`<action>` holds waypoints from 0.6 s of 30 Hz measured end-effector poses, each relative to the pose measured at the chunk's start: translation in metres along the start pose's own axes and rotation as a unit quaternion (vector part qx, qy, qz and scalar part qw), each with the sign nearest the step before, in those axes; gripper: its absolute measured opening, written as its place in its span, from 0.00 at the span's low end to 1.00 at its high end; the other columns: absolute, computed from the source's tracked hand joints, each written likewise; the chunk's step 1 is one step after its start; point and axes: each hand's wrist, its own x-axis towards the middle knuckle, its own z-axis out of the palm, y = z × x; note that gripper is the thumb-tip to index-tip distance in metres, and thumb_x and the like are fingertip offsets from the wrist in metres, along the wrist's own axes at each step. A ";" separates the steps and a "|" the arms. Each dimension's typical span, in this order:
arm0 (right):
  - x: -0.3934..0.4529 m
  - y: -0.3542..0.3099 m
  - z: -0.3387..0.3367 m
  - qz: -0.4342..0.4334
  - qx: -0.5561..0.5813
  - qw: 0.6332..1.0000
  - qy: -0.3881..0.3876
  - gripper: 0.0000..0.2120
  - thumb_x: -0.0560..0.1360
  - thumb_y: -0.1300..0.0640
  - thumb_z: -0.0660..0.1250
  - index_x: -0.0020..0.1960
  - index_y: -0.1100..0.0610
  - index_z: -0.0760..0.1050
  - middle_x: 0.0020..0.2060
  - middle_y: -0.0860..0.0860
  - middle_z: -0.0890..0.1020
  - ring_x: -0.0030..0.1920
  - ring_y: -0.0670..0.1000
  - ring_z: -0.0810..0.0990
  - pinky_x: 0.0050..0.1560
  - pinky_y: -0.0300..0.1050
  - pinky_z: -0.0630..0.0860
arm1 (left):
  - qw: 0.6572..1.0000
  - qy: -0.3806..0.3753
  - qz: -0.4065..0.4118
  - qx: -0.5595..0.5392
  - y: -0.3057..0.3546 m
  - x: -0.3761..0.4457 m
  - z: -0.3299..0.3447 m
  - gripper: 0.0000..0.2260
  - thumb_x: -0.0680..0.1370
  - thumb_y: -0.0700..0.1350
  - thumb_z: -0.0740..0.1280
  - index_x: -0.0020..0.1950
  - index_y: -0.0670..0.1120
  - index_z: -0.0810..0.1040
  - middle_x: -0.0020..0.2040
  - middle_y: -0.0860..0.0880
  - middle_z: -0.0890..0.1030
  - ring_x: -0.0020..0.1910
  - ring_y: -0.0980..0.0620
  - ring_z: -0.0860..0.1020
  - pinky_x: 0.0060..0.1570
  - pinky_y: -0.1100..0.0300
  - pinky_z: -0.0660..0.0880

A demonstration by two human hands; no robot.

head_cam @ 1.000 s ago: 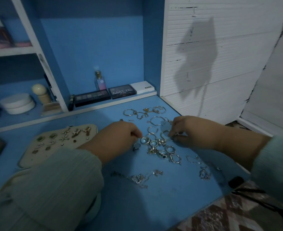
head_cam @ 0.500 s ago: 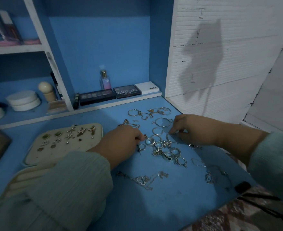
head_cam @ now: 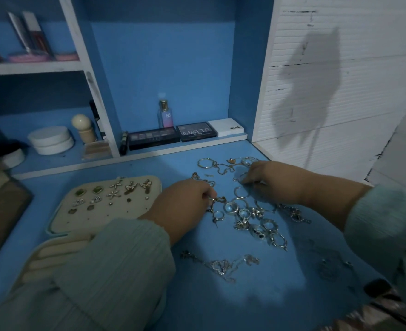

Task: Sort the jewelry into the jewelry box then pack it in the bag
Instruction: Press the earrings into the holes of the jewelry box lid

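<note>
A cream jewelry box (head_cam: 82,216) lies open at the left of the blue desk, with several earrings (head_cam: 116,189) pinned to its lid panel and ring rolls (head_cam: 54,252) nearer me. A pile of silver rings (head_cam: 252,218) lies in the desk's middle. My left hand (head_cam: 185,206) rests at the pile's left edge, fingertips pinched on a small gold piece (head_cam: 217,199). My right hand (head_cam: 276,180) lies over the back of the pile, fingertips down on a thin ring (head_cam: 241,177). A tangled silver chain (head_cam: 221,265) lies nearer me.
Hoops and a gold chain (head_cam: 218,164) lie near the back ledge. Makeup palettes (head_cam: 173,134) and a perfume bottle (head_cam: 165,114) stand on that ledge. White jars (head_cam: 50,139) sit in the left cubby. A white slatted wall (head_cam: 328,91) bounds the right. More chains (head_cam: 328,268) lie near the front right edge.
The view has shifted, so everything sits further right in the frame. My right hand has moved back toward the hoops. My left hand stays at the pile's left edge.
</note>
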 end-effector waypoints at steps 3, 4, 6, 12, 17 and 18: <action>0.006 -0.003 -0.002 0.016 0.003 1.000 0.026 0.13 0.77 0.60 0.61 0.60 0.55 0.78 0.57 0.51 0.76 0.56 0.50 0.74 0.58 0.41 0.69 | 1.000 0.007 -0.004 -0.003 0.001 0.000 0.001 0.12 0.80 0.41 0.60 0.60 0.49 0.78 0.59 0.50 0.78 0.55 0.54 0.75 0.52 0.66 0.67; 0.009 -0.004 -0.004 0.017 0.011 0.999 0.041 0.13 0.77 0.60 0.61 0.59 0.56 0.78 0.56 0.51 0.76 0.56 0.50 0.74 0.57 0.39 0.68 | 1.000 0.009 -0.009 -0.006 0.001 0.000 0.001 0.12 0.80 0.41 0.60 0.60 0.49 0.78 0.59 0.50 0.78 0.56 0.53 0.75 0.53 0.65 0.68; 0.017 -0.009 -0.008 0.019 0.033 0.997 0.064 0.13 0.76 0.61 0.63 0.59 0.56 0.78 0.55 0.52 0.76 0.55 0.50 0.74 0.55 0.37 0.66 | 1.000 0.012 -0.017 -0.009 0.000 0.001 0.002 0.12 0.79 0.42 0.61 0.60 0.49 0.78 0.59 0.49 0.78 0.56 0.52 0.76 0.55 0.62 0.69; 0.050 -0.031 -0.007 0.020 0.060 0.996 0.056 0.12 0.75 0.60 0.64 0.57 0.56 0.79 0.56 0.51 0.78 0.56 0.50 0.75 0.54 0.35 0.65 | 0.999 0.021 -0.034 -0.013 -0.003 0.002 0.003 0.10 0.79 0.43 0.62 0.57 0.49 0.80 0.58 0.50 0.79 0.55 0.52 0.76 0.58 0.59 0.71; 0.069 -0.040 0.000 0.045 0.060 0.996 0.038 0.10 0.75 0.58 0.65 0.55 0.56 0.80 0.55 0.52 0.80 0.56 0.51 0.76 0.58 0.44 0.72 | 0.999 0.014 -0.032 -0.011 -0.006 0.004 0.005 0.10 0.79 0.44 0.62 0.57 0.51 0.80 0.59 0.51 0.79 0.56 0.51 0.76 0.60 0.56 0.71; 0.070 -0.041 0.000 0.046 0.057 0.997 0.040 0.10 0.75 0.58 0.65 0.54 0.57 0.80 0.54 0.52 0.80 0.55 0.52 0.76 0.57 0.44 0.72 | 0.999 0.013 -0.032 -0.011 -0.006 0.004 0.005 0.10 0.79 0.44 0.62 0.58 0.51 0.80 0.59 0.50 0.79 0.56 0.51 0.76 0.60 0.55 0.71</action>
